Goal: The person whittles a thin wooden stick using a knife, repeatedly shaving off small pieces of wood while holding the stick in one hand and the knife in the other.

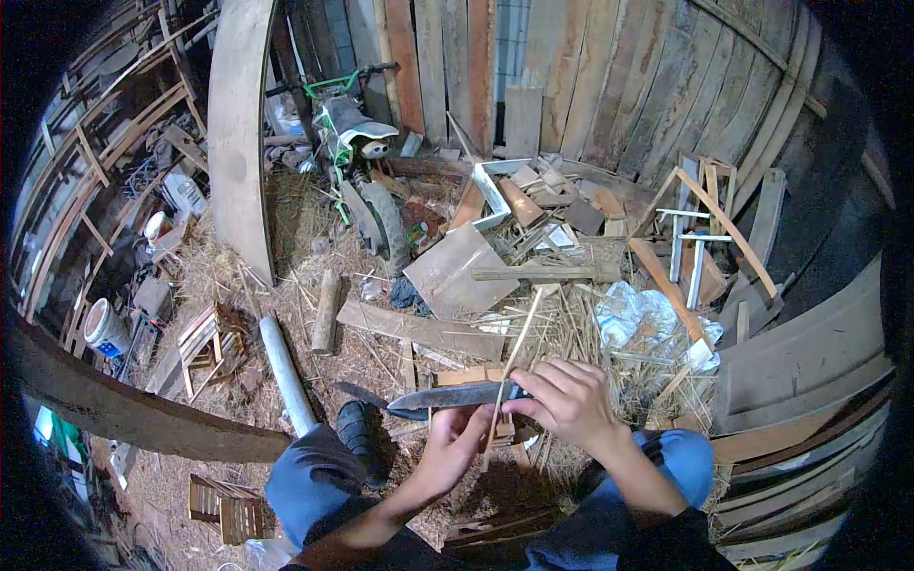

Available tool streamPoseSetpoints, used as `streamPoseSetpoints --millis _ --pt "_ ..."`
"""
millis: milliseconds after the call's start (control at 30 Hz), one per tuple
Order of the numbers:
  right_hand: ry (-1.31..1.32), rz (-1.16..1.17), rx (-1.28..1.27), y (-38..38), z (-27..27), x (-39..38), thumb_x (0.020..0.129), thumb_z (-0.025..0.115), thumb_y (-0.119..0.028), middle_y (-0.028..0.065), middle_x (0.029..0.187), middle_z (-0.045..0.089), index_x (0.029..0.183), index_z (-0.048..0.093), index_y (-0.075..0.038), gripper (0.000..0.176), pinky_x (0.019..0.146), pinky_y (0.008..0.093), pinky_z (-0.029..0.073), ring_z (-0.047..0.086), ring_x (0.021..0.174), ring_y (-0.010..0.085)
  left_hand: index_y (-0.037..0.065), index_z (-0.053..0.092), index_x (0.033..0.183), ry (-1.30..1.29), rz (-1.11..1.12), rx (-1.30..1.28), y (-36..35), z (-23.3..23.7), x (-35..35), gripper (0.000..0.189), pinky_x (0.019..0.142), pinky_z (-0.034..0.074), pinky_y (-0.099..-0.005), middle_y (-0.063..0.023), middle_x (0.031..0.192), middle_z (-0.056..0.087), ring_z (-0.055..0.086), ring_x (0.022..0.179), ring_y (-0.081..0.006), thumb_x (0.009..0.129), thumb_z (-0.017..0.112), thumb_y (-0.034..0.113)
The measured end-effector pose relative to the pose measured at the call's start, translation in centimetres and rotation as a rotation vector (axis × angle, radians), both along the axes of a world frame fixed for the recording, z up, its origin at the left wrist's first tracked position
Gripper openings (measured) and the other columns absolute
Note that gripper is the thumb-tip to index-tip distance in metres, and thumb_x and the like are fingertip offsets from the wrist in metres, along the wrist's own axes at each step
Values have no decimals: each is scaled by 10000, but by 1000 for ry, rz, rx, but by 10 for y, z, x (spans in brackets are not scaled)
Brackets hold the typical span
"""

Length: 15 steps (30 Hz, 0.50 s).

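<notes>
My right hand [566,400] is closed around the dark handle of a knife [443,396], its broad grey blade pointing left. A thin pale wooden strip [519,344] runs upright and slightly tilted, crossing the blade near the handle. My left hand [449,455] pinches the strip's lower part between thumb and fingers, just below the blade. Behind the knife tip, a dark pointed thing [367,393] juts out to the left; its kind and whether my left hand holds it I cannot make out.
A wooden post [286,376] lies by my left knee. Scrap boards [462,269], straw and a crumpled plastic sheet [633,314] cover the ground ahead. A green-and-white dirt bike [352,133] stands at the back. Small slatted crates [226,509] sit at lower left; a board pile [800,352] rises right.
</notes>
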State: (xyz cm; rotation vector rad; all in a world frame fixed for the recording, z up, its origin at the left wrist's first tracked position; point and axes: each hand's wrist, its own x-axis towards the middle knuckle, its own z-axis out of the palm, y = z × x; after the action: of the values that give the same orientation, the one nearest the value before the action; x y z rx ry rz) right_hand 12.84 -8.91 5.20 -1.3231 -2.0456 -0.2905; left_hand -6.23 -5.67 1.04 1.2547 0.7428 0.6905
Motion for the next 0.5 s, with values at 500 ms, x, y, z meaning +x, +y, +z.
streamPoseSetpoints --millis 500 --pt "84 -3 41 2 -5 6 684 747 -320 12 598 538 903 671 -76 337 426 293 405 541 491 173 -6 597 978 87 198 140 -7 2 9 149 480 304 -197 54 694 502 409 580 -13 948 531 124"
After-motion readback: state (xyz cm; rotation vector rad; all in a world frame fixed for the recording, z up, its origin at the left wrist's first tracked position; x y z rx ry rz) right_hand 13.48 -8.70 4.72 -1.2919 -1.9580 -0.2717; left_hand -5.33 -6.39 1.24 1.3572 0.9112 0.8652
